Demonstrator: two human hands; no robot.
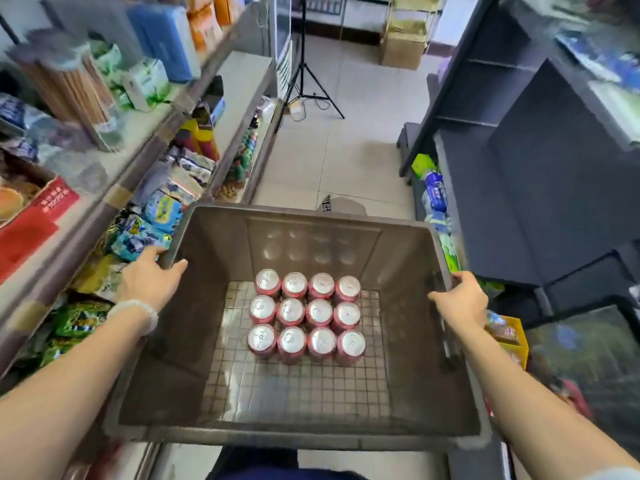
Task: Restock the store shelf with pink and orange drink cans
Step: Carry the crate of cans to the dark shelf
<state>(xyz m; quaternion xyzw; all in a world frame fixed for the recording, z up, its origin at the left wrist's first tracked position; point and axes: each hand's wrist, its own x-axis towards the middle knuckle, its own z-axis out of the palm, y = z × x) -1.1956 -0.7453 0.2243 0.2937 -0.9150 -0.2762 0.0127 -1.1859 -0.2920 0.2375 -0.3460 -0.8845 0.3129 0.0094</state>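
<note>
Both hands clamp the crate (214,237) by its side rims, left hand (149,282) and right hand (462,303) each curled over an edge, likely to carry it level down the aisle. Inside stand twelve pink cans (306,315) upright in a tight block, none shelved yet.
</note>
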